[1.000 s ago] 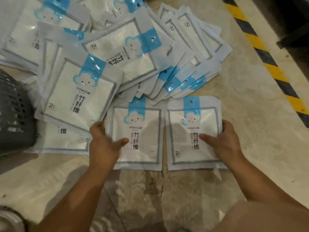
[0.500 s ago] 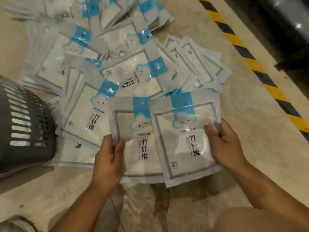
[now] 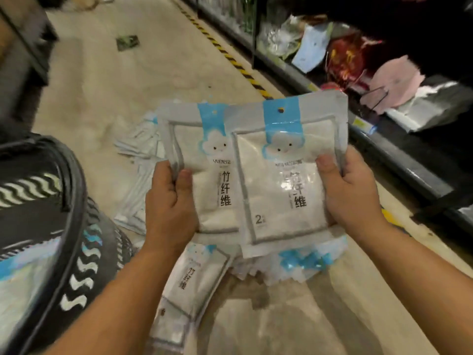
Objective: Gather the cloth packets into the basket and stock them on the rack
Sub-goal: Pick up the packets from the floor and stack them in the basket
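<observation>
Two white cloth packets with blue cloud labels are held up in front of me, overlapping. My left hand (image 3: 170,206) grips the left packet (image 3: 204,170) by its left edge, thumb on the front. My right hand (image 3: 350,193) grips the right packet (image 3: 276,180) by its right edge; this packet lies over the left one. Several more packets (image 3: 189,283) lie piled on the floor below and behind them. The dark slotted basket (image 3: 76,252) stands at the left, with a packet showing inside at its lower left.
A low dark rack (image 3: 399,155) runs along the right, holding bagged goods and a pink item (image 3: 394,83). A yellow-black striped line (image 3: 230,60) edges the beige floor. A small dark object (image 3: 127,42) lies on the floor far ahead.
Both hands have lifted the two packets off the floor and brought them together, overlapping. My view has tilted up, so the rack and aisle now show.
</observation>
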